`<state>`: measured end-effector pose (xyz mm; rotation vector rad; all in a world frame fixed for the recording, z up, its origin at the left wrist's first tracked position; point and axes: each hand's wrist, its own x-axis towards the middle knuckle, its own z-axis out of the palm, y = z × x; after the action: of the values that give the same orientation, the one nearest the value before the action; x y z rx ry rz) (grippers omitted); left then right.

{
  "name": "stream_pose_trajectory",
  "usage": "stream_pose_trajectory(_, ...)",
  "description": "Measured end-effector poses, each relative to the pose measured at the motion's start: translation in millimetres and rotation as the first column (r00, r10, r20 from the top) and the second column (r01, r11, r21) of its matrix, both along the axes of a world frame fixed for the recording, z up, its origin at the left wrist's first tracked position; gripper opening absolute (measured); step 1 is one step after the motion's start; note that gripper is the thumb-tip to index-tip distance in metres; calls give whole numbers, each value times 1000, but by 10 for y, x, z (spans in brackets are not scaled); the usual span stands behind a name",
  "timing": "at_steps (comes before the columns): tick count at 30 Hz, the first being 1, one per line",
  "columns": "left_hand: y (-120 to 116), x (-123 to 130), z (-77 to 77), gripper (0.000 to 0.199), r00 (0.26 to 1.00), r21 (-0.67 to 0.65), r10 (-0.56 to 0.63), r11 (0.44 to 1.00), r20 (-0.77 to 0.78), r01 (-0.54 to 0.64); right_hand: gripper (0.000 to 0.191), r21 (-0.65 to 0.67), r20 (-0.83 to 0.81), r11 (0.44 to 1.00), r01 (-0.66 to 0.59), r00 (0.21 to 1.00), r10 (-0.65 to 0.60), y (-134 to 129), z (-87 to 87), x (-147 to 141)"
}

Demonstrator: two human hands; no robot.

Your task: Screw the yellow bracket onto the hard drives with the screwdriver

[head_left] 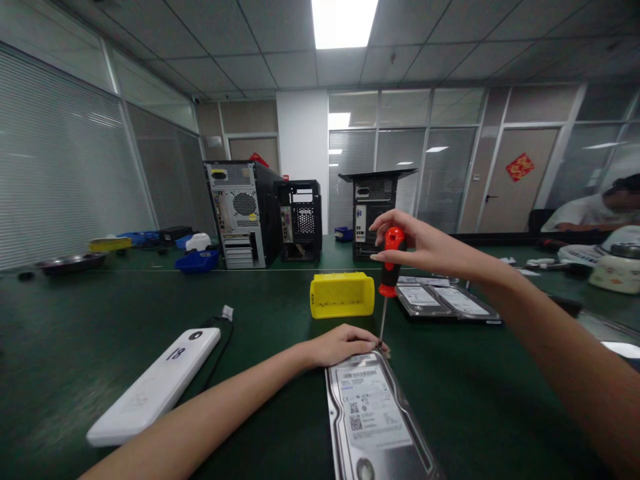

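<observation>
A silver hard drive (pixel 370 413) with a white printed label lies on the green table in front of me, its near end cut off by the bottom of the view. My left hand (pixel 347 345) grips its far end, fingertips at the far right corner. Above that corner, my right hand (pixel 400 243) holds a red and black screwdriver (pixel 389 280) by its handle, thumb on one side and fingers on the other. The screwdriver stands nearly upright; its tip meets the corner beside my left fingers. Whether a screw sits under the tip is too small to tell.
A yellow bin (pixel 343 297) with small dark bits stands just beyond the drive. More hard drives (pixel 445 300) lie to the right, a white power bank (pixel 155 387) with a cable to the left. Computer cases (pixel 240 213) and a blue tray (pixel 197 261) stand behind; a person (pixel 595 212) sits far right.
</observation>
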<state>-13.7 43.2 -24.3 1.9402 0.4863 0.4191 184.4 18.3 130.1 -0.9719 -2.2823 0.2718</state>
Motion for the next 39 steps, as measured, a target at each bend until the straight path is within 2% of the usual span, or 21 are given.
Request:
stream_pose_trajectory(5, 5, 7, -22, 34, 1000, 4, 5, 1000, 4, -5, 53, -114, -19, 993, -11, 1000, 9, -19, 30, 75)
stream_pose_trajectory(10, 2, -10, -4, 35, 1000, -4, 1, 1000, -4, -1, 43, -265, -71, 954, -142, 989, 128, -67, 70, 70)
stream_pose_trajectory(14, -13, -7, 19, 35, 1000, -8, 10, 1000, -20, -10, 30, -210, -102, 967, -143, 987, 124, -65, 44, -31)
stream_pose_trajectory(16, -25, -1, 33, 35, 999, -6, 24, 1000, -38, -25, 26, -189, -165, 974, -126, 982, 95, -49, 11, -89)
stream_pose_trajectory(18, -33, 3, 43, 34, 999, -11, 27, 1000, -41, -27, 24, -222, -254, 967, -128, 965, 69, -31, -23, -131)
stream_pose_trajectory(23, -27, -6, 31, 34, 1000, -28, 16, 999, -22, -17, 26, -363, -466, 894, -262, 882, 69, -6, -59, -150)
stream_pose_trajectory(27, -15, -7, 11, 35, 1000, -24, 20, 999, -17, -21, 38, -468, -603, 797, -383, 797, 28, 3, -49, -153)
stream_pose_trajectory(31, -8, 6, -1, 36, 1000, -15, 17, 1000, -4, -17, 45, -515, -727, 701, -493, 685, -52, 6, -53, -190)
stream_pose_trajectory(35, -8, 10, -3, 36, 1000, -9, 6, 1000, 10, -6, 37, -591, -706, 643, -488, 698, -120, 37, -70, -191)
stream_pose_trajectory(39, -14, 6, 5, 36, 1000, -15, 12, 1000, -3, -12, 22, -610, -682, 633, -476, 722, -114, 109, -101, -149)
